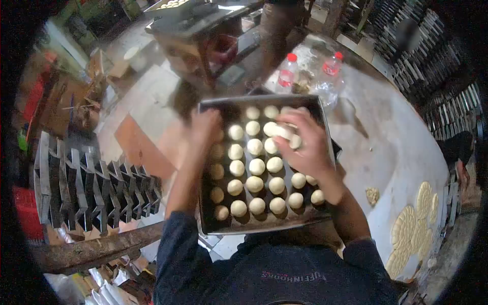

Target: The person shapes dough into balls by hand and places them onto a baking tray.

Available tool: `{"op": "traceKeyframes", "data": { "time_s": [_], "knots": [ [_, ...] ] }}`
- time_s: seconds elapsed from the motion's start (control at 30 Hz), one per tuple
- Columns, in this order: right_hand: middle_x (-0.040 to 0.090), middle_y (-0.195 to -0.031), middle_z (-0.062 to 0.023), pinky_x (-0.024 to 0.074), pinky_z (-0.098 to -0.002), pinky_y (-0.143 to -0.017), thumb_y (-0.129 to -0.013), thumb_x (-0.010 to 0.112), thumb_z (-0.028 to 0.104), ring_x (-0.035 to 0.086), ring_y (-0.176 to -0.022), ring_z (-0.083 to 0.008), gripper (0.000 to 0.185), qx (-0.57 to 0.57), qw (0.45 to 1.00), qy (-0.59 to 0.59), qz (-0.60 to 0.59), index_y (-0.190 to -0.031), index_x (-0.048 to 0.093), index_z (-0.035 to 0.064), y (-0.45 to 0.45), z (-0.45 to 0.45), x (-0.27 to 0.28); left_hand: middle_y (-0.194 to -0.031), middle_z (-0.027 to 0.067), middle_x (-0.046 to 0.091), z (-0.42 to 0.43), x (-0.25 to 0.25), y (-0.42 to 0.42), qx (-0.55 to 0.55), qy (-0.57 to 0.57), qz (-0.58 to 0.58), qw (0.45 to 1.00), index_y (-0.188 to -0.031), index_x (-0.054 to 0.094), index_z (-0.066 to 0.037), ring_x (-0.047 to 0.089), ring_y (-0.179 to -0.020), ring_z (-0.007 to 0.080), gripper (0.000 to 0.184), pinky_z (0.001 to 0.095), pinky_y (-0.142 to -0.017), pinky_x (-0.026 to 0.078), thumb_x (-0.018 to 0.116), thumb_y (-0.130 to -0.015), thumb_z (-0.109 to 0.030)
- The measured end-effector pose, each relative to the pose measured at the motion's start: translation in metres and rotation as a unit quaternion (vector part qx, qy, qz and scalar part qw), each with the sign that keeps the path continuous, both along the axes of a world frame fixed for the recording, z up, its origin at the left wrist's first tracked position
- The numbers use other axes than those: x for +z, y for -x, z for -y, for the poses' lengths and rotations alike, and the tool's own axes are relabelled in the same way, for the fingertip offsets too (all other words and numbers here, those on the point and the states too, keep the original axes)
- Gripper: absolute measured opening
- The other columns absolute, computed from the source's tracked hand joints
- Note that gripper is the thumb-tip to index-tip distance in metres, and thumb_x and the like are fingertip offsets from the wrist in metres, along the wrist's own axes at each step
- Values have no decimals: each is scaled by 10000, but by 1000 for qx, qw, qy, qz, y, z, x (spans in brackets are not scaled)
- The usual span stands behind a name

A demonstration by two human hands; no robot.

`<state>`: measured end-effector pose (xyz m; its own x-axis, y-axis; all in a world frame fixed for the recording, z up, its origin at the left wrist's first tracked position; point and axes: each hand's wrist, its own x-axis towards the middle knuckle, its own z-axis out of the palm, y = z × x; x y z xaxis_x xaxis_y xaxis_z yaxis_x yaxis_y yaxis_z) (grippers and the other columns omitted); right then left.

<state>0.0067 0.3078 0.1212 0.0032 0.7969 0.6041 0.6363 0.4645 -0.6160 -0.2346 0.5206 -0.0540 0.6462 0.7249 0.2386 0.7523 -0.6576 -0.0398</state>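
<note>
A dark rectangular baking tray (264,227) lies in front of my chest, holding rows of round pale dough balls (256,165). My right hand (306,142) is over the tray's upper right part, with its fingers and thumb closed around pale dough balls (282,131); how many it holds is partly hidden. At the upper left corner of the tray is my left hand (206,125), smeared by motion. Its fingers cannot be made out, nor whether anything is in them. Beneath it, a column of dough balls runs along the left wall.
Flattened, scored dough pieces (405,229) and a small dough scrap (372,196) lie on the pale worktable (351,157) at right. Two red-capped plastic bottles (286,77) stand beyond the tray. Stacked metal trays (96,193) are at left; a dark stand (188,30) rises at the back.
</note>
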Motion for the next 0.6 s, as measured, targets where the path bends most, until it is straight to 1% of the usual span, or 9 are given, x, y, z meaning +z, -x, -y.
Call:
{"op": "traceKeyframes", "data": {
  "time_s": [0.03, 0.1, 0.13, 0.17, 0.3, 0.37, 0.43, 0.53, 0.6],
  "knots": [
    [630, -1013, -164, 498, -385, -840, -759, 707, 65, 621, -957, -324, 287, 41, 997, -61, -7, -1021, 613, -3, 13, -44, -29, -989, 51, 622, -9, -16, 1, 14, 14, -11, 1000, -1154, 594, -127, 626, -982, 233, 433, 514, -924, 381, 654, -738, -227],
    [630, -1059, -156, 472, -454, -909, -807, 694, 188, 600, -1022, -332, 276, 57, 997, 55, 16, -1011, 637, 11, 38, -104, -76, -982, 42, 619, 4, 2, -2, 25, 12, 2, 1000, -1136, 601, -135, 624, -975, 235, 417, 507, -899, 397, 655, -733, -228],
    [611, -1117, -151, 392, -498, -1006, -816, 682, 234, 547, -1121, -319, 310, 42, 970, 78, 227, -1027, 633, 12, 41, -119, -98, -975, 33, 616, 6, 10, -5, 28, 7, 5, 1000, -1118, 609, -142, 622, -969, 238, 402, 500, -874, 413, 656, -728, -229],
    [589, -1171, -152, 316, -516, -1068, -809, 680, 243, 493, -1193, -315, 328, 55, 957, 138, 249, -1037, 633, 13, 42, -118, -98, -975, 33, 616, -3, 1, -4, 30, 4, 8, 1000, -1118, 609, -142, 622, -969, 238, 402, 500, -874, 413, 656, -728, -229],
    [618, -1108, -162, 375, -491, -1038, -784, 681, 190, 542, -1116, -348, 301, -3, 996, 48, 81, -1024, 630, 15, -12, -49, -80, -1008, 67, 624, -1, 3, 1, -5, -41, 86, 995, -1033, 643, -135, 630, -886, 280, 298, 437, -748, 476, 692, -748, -210],
    [626, -1066, -176, 407, -470, -1008, -769, 692, 183, 556, -1080, -364, 300, -138, 984, 6, 112, -1008, 625, 14, -87, 13, -84, -1078, 110, 628, 18, 45, -11, 21, 93, 48, 994, -1075, 638, -100, 630, -914, 325, 321, 423, -771, 502, 687, -764, -164],
    [612, -1108, -195, 411, -452, -1001, -786, 683, 219, 540, -1112, -371, 340, -310, 941, 87, 101, -1053, 620, 19, -179, 91, -111, -1173, 139, 616, 23, 56, -22, 28, 92, 21, 995, -1143, 617, -63, 618, -999, 340, 386, 401, -822, 516, 690, -774, -148],
    [586, -1174, -211, 415, -449, -989, -839, 646, 325, 524, -1138, -371, 432, -556, 782, 267, 88, -1125, 589, 6, -294, 223, -204, -1238, 158, 600, -26, -13, 11, -26, 69, 129, 989, -1318, 516, -68, 551, -1154, 328, 575, 421, -1008, 433, 703, -782, -161],
    [599, -1176, -194, 427, -441, -973, -809, 671, 350, 542, -1117, -359, 473, -553, 720, 413, 80, -1145, 587, 27, -300, 281, -209, -1301, 159, 552, -2, 27, -24, 5, -20, 85, 996, -1324, 519, -115, 563, -1129, 356, 512, 511, -993, 396, 634, -854, -281]
  ]
}}
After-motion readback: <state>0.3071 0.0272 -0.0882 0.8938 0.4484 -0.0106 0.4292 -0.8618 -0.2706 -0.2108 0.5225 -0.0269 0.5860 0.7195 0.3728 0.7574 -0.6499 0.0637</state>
